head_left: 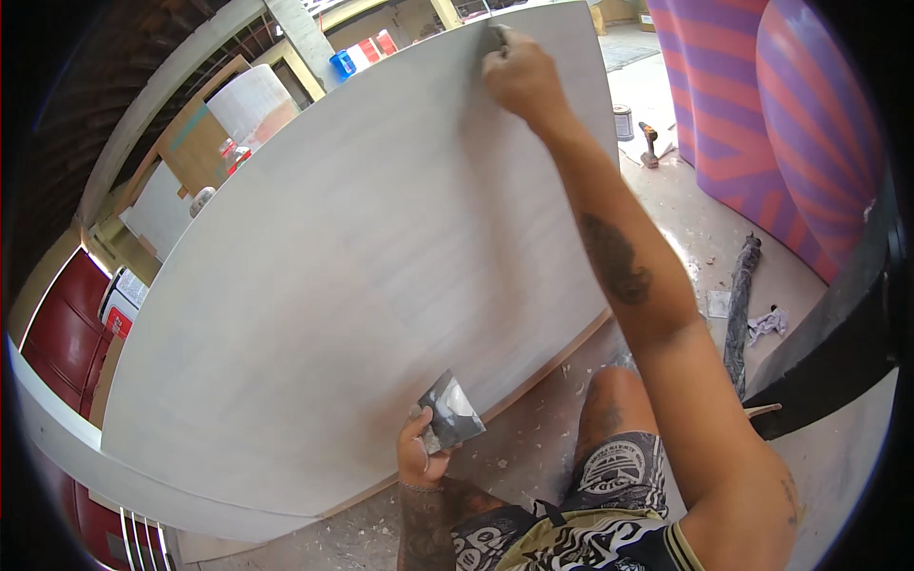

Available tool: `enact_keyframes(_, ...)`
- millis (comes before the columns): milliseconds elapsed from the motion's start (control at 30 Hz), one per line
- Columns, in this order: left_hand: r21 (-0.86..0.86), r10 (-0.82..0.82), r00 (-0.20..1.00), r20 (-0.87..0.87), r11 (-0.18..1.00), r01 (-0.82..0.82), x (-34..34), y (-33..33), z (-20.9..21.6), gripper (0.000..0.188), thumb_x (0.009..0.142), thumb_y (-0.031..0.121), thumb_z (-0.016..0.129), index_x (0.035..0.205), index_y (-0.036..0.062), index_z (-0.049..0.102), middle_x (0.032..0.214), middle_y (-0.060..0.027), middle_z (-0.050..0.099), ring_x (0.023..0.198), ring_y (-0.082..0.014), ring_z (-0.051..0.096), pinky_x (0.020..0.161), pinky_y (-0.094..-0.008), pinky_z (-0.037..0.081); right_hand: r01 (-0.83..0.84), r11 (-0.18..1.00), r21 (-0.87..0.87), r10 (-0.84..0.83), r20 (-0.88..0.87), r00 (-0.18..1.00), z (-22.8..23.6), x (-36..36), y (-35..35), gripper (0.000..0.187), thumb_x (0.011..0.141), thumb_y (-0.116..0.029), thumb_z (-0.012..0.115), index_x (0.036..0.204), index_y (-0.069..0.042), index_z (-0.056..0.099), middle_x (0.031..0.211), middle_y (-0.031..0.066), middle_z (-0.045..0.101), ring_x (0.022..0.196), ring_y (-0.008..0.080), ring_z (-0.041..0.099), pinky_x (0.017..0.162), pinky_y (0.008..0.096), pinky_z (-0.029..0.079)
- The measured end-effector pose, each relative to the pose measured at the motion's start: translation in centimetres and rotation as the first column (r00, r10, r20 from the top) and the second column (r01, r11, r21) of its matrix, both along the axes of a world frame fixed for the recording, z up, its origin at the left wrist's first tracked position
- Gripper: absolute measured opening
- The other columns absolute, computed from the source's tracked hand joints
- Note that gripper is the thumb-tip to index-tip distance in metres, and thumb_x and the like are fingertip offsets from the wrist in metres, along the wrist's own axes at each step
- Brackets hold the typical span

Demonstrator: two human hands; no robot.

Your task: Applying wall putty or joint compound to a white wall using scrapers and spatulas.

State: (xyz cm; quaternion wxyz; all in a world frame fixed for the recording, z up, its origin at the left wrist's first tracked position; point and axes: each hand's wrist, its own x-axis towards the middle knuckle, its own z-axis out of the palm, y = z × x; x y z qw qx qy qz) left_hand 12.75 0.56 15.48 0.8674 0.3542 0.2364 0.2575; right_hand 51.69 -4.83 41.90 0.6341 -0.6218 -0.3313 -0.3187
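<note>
A large pale grey-white panel with a curved outline fills the view in front of me. My right hand, arm stretched far out, is closed at the panel's upper edge. It pinches a thin putty scraper, seen nearly edge-on and partly covered by my fingers. Low at the panel's near edge, my left hand grips a dark, squarish metal putty plate. White filler is smeared on that plate. Whitish residue coats my left fingers.
To the right stand a paint can and a cordless drill on the floor. Beyond them rises a pink and purple striped shape. A dark wrapped roll and a crumpled rag lie nearer. A white container stands left.
</note>
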Motion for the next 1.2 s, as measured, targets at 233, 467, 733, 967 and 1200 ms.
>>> enact_keyframes(233,-0.035,0.109,0.994,0.026,0.993,-0.108,-0.7,-0.3,0.2,0.024,0.089,0.016,0.055,0.11,0.005,0.056,0.094,-0.0092,0.066,0.08,-0.0256,0.067,0.058,-0.0389,0.057,0.139,0.989,-0.046,-0.129,0.167,0.977,-2.7,-9.2,5.1,0.054,0.078,-0.012,0.06,0.128,0.004,0.047,0.124,0.0237,0.048,0.112,0.0411,0.046,0.094,0.0489,0.041)
enact_keyframes(467,-0.059,0.114,0.993,0.015,0.992,-0.113,-2.3,-0.1,-0.7,0.023,0.088,0.017,0.056,0.107,0.0054,0.058,0.092,-0.0085,0.067,0.076,-0.0254,0.068,0.056,-0.0381,0.057,0.001,0.996,0.095,0.009,-0.102,0.995,-0.9,-0.4,-2.0,0.042,0.083,-0.015,0.046,0.119,0.002,0.059,0.099,0.0256,0.065,0.096,0.0394,0.061,0.087,0.0417,0.048)
enact_keyframes(733,-0.117,0.122,0.992,-0.017,0.985,-0.123,-3.6,1.0,-2.2,0.022,0.088,0.018,0.056,0.107,0.0082,0.058,0.094,-0.0075,0.066,0.08,-0.0241,0.068,0.059,-0.0375,0.056,-0.111,0.992,0.063,0.114,-0.037,0.993,0.8,-4.9,2.3,0.039,0.079,-0.02,0.051,0.107,0.005,0.061,0.104,0.0249,0.063,0.099,0.039,0.059,0.09,0.04,0.047)
enact_keyframes(967,-0.123,0.151,0.988,0.04,0.982,-0.145,-4.7,0.8,-1.7,0.023,0.088,0.018,0.057,0.109,0.0089,0.057,0.095,-0.0059,0.066,0.081,-0.0245,0.067,0.061,-0.0391,0.054,-0.076,0.989,0.128,0.064,0.098,0.993,0.2,-14.1,6.7,0.045,0.073,-0.014,0.064,0.112,0.007,0.057,0.112,0.0239,0.054,0.103,0.0406,0.052,0.09,0.0443,0.044)
enact_keyframes(1200,-0.098,0.242,0.968,0.068,0.967,-0.235,-7.5,0.7,2.3,0.018,0.085,0.016,0.061,0.103,0.0107,0.061,0.09,-0.0017,0.068,0.076,-0.0205,0.067,0.055,-0.0347,0.055,-0.057,0.995,0.084,0.044,0.147,0.988,0.2,-24.4,10.6,0.062,0.069,-0.015,0.071,0.123,0.006,0.05,0.119,0.0202,0.048,0.107,0.0371,0.047,0.089,0.0461,0.04)
